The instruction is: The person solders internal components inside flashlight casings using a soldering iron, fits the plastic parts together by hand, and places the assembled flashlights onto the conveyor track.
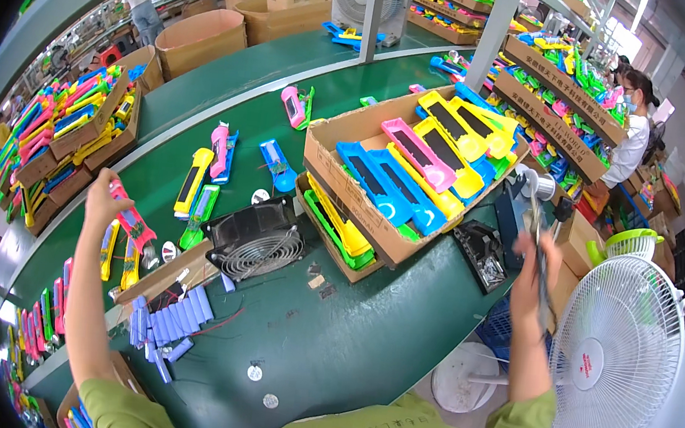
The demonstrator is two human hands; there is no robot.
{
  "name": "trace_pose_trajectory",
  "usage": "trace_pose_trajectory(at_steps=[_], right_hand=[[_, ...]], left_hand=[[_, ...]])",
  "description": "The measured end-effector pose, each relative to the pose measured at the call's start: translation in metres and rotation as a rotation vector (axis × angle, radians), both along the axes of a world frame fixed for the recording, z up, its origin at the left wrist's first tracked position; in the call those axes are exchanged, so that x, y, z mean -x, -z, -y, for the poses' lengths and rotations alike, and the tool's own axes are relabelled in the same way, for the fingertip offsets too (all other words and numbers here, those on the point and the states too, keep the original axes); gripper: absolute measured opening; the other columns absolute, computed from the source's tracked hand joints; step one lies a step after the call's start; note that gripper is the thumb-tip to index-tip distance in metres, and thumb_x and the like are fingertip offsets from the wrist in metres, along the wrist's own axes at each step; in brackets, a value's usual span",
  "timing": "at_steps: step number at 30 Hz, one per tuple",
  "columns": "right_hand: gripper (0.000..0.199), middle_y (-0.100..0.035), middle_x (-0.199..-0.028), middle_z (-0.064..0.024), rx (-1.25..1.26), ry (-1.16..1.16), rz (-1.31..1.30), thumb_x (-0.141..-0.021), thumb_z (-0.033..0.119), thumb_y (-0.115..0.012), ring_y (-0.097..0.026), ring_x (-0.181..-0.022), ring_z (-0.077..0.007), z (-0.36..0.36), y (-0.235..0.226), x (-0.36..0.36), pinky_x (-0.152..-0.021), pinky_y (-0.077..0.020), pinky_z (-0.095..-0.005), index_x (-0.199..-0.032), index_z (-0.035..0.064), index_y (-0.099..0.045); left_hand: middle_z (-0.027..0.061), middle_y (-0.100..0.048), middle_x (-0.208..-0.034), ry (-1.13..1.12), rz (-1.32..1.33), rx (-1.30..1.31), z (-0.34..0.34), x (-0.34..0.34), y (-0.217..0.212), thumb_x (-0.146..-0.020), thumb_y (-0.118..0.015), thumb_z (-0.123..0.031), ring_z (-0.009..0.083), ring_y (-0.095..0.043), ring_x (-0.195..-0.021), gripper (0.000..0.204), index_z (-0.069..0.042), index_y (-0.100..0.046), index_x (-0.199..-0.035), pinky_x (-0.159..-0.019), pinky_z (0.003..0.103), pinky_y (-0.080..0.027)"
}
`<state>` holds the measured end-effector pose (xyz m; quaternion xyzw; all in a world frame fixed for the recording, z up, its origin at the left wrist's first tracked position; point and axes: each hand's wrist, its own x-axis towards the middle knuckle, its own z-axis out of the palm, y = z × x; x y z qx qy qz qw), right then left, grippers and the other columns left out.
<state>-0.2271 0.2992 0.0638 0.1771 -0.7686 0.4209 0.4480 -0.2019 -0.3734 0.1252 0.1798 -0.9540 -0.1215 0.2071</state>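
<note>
At the left, my left hand (104,197) is closed on the upper end of a pink plastic casing (135,226). Yellow casings (131,264) and a green casing (200,216) lie beside it. My right hand (536,266), raised at the right, is wrapped round a long grey tool (535,211). The tool is blurred, so its kind is unclear. Purple cylindrical battery cells (170,319) with thin wires lie in a pile on the green bench (328,339). A cardboard box (350,181) of blue, pink and yellow casings stands between my hands, on top of another box.
A black square fan (255,238) stands mid-bench. A black tray of small parts (483,255) sits at the right bench edge, near a white fan (615,355). Stacked boxes of casings (64,132) stand at the left. A person (632,133) is at the far right.
</note>
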Motion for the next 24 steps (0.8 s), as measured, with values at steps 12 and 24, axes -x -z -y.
trace_pose_trajectory(at_steps=[12, 24], right_hand=[[0.037, -0.059, -0.098, -0.0145, -0.461, 0.149, 0.047, -0.079, 0.000, -0.048, -0.056, -0.099, -0.0270, -0.032, -0.040, 0.207, -0.085, -0.0418, -0.0343, -0.113, 0.0122, -0.048], [0.021, -0.060, -0.101, -0.0170, -0.269, 0.089, -0.182, -0.085, 0.002, -0.053, -0.061, -0.091, -0.0205, -0.027, -0.078, 0.033, -0.080, -0.0480, -0.0296, -0.104, -0.0068, -0.049]], left_hand=[[0.0022, -0.060, -0.076, -0.034, -0.124, -0.973, -0.232, -0.221, 0.039, -0.070, -0.069, -0.004, 0.0077, -0.054, -0.070, 0.013, -0.003, -0.060, -0.080, -0.063, 0.022, -0.044], [0.0041, -0.058, -0.085, 0.107, -0.281, 0.021, -0.350, -0.261, 0.094, -0.060, -0.073, -0.005, 0.0222, -0.053, -0.082, 0.019, -0.009, -0.063, -0.076, -0.075, 0.035, -0.042]])
